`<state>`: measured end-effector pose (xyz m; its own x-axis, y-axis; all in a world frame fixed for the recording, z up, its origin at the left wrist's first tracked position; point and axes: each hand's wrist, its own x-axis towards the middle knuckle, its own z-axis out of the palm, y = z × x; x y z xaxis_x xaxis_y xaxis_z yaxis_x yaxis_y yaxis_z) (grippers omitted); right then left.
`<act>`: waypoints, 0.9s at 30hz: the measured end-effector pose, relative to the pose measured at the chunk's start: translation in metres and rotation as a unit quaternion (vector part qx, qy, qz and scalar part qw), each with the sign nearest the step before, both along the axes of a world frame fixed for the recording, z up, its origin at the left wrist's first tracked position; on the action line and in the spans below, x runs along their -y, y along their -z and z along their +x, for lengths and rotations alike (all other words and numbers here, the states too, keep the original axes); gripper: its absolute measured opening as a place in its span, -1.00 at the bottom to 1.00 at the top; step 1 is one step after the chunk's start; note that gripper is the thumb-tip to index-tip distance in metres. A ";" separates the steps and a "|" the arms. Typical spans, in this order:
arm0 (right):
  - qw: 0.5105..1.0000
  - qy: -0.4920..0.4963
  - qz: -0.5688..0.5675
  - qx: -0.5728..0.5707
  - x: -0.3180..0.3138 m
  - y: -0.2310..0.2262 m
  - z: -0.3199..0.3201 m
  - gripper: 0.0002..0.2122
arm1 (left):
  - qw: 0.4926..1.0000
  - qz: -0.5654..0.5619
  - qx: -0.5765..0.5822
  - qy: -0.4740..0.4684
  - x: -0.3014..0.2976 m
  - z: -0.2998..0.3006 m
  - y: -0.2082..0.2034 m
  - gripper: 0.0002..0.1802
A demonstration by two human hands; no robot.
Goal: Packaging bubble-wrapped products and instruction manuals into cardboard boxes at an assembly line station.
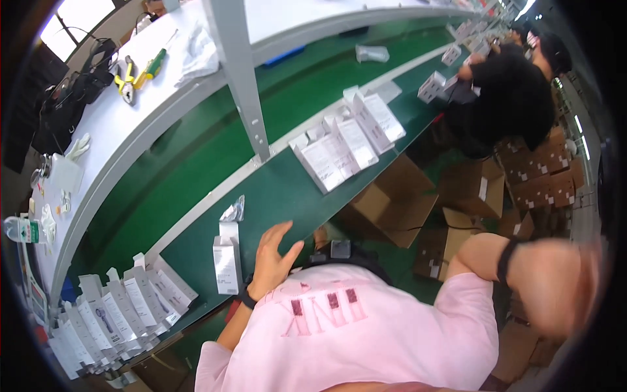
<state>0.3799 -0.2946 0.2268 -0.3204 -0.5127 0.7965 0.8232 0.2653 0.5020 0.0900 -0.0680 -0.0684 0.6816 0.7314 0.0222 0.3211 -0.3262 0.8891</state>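
Observation:
My left hand (272, 259) rests open on the near edge of the green workbench (274, 189), fingers spread, holding nothing. A small white carton (226, 259) stands upright just left of it, with a crumpled clear plastic bag (234, 210) behind. My right hand (555, 287) is blurred, stretched out to the right over the brown cardboard boxes (457, 196), a black band on its wrist. Whether it holds anything cannot be told. My pink shirt fills the lower middle.
Rows of white cartons lie at the lower left (117, 313) and mid-bench (349, 140). A person in black (513, 91) works at the far right. A white upper shelf (130, 98) carries pliers, a screwdriver and cloth. A grey post (245, 78) rises from the bench.

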 end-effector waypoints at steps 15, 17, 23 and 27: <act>0.497 0.186 -0.687 -0.497 -0.147 0.274 0.157 -0.14 | 0.999 -0.051 -0.003 0.013 0.003 0.155 0.018 -0.38; 0.526 0.169 -0.690 -0.467 -0.163 0.269 0.158 -0.17 | 0.998 -0.056 -0.004 0.006 0.005 0.167 0.013 -0.41; 0.600 0.220 -0.732 -0.235 -0.240 0.235 0.223 -0.25 | 0.994 -0.081 -0.024 -0.065 -0.008 0.155 0.036 -0.44; 0.499 0.248 -0.815 -0.159 -0.333 0.230 0.316 -0.31 | 0.977 -0.150 -0.016 -0.151 -0.049 0.157 0.042 -0.39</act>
